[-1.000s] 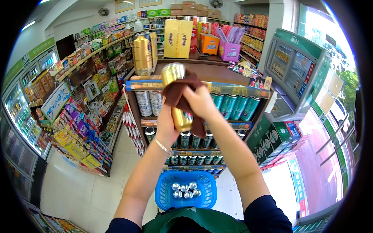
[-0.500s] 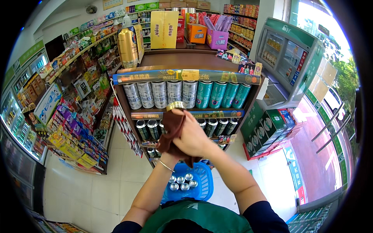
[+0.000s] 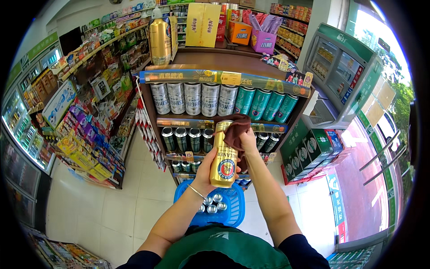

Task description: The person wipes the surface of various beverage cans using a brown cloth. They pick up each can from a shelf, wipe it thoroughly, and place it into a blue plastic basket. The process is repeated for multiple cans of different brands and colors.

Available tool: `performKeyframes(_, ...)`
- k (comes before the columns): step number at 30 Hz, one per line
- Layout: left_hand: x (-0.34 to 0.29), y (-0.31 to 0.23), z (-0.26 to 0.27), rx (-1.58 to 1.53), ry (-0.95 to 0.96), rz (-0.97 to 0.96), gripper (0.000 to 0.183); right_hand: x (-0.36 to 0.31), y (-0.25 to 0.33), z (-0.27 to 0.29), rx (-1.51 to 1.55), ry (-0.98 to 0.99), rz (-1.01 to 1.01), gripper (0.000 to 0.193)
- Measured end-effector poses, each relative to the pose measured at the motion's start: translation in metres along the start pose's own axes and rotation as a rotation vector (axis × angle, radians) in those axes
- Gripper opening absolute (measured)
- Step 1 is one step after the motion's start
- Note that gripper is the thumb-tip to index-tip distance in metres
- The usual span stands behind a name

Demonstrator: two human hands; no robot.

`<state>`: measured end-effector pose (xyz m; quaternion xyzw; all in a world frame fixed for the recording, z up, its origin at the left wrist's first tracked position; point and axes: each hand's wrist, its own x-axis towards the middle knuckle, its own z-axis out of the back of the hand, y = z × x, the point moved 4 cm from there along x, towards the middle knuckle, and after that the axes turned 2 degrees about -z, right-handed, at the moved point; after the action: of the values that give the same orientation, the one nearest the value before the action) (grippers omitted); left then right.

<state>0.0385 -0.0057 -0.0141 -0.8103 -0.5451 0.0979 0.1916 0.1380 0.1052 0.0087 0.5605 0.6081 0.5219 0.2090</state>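
A tall gold beer can (image 3: 223,160) stands nearly upright in front of the shelf, gripped low on its left side by my left hand (image 3: 206,172). My right hand (image 3: 247,141) clutches a dark brown cloth (image 3: 237,130), which lies against the can's upper right side and hangs down behind it. Below my wrists sits a blue plastic basket (image 3: 236,204) with several cans (image 3: 217,197) in it, their silver tops facing up. The lower part of my left palm is hidden by the arm.
Ahead, a brown shelf unit (image 3: 210,58) carries rows of silver cans (image 3: 192,98), teal cans (image 3: 262,103) and dark green cans (image 3: 181,138). Boxes (image 3: 203,24) and a giant gold can (image 3: 160,42) stand on top. Snack racks (image 3: 92,152) line the left; a drinks cooler (image 3: 340,67) stands right.
The cloth has come off most of the can, leaving its gold side bare. My left hand now holds the can from the left, while my right hand has moved rightward with the cloth.
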Motion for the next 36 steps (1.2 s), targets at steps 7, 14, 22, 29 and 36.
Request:
performKeyframes(7,-0.002,0.009,0.016,0.120,-0.116,0.025,0.052,-0.017,-0.004,0.014,-0.453,-0.286,0.042,0.027)
performKeyframes(14,-0.006,-0.015,0.022,0.511,-0.264,-0.514,0.042,-0.083,-0.046,-0.015,0.277,-0.345,-0.466,0.038)
performKeyframes(22,-0.006,-0.018,0.039,0.868,-0.196,-0.759,0.064,-0.117,-0.067,-0.018,0.610,0.010,-0.661,0.063)
performKeyframes(29,-0.008,-0.011,0.047,0.987,-0.138,-0.587,0.066,-0.128,-0.084,0.015,0.350,-0.244,-0.651,0.048)
performKeyframes(36,-0.016,-0.018,0.047,1.162,-0.213,-0.608,0.067,-0.137,-0.033,0.041,-0.033,-0.301,-0.032,0.036)
